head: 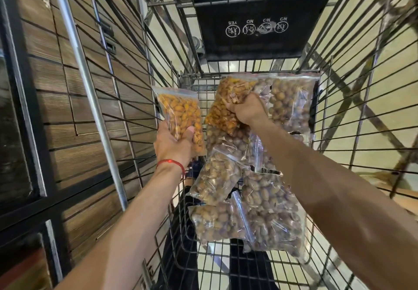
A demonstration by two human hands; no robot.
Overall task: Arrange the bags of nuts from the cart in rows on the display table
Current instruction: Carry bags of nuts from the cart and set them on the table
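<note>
I look down into a wire shopping cart (352,99). My left hand (173,146), with a red thread at the wrist, holds a clear zip bag of orange nuts (181,115) upright near the cart's left wall. My right hand (247,109) is closed on a second bag of orange nuts (226,104), lifted a little over the pile. Below lie several clear bags of brown nuts (269,213) on the cart floor, and another brown bag (291,102) leans at the far end. The display table is not in view.
The cart's black child-seat flap (262,20) with printed icons stands at the far end. A wood-panelled wall with black frames (67,109) and a metal pole (90,90) runs close along the cart's left side. Pale floor tiles show through the wires.
</note>
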